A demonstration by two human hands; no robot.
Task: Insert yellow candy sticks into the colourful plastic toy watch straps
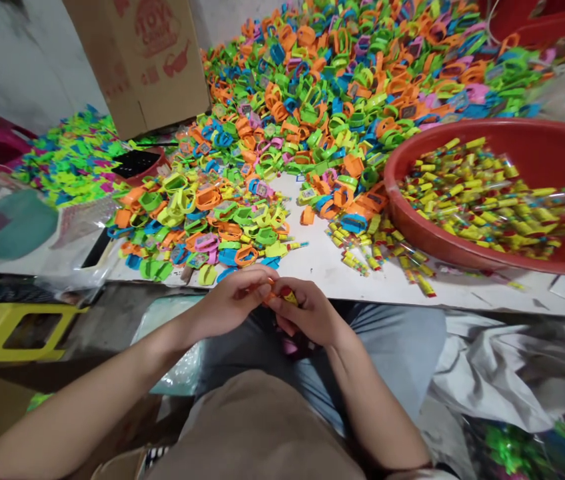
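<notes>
Just over the table's front edge, my left hand (237,298) and my right hand (310,312) meet, fingers closed. Between their fingertips is a small orange plastic piece (269,293), mostly hidden; its colour matches the toy watches on the table. My right hand also holds a small yellow candy roll (289,295) with a red end. Close to my left hand lies a pile of colourful toy watches (207,243). More wrapped yellow candy rolls (357,257) are scattered on the table beyond my right hand.
A red basin (395,183) full of wrapped candy rolls stands at the right. Behind, a large heap of toy watches (332,87) covers the white table (312,260). A cardboard box (147,73), a green-yellow heap (70,160) and a teal basin (10,223) are at the left.
</notes>
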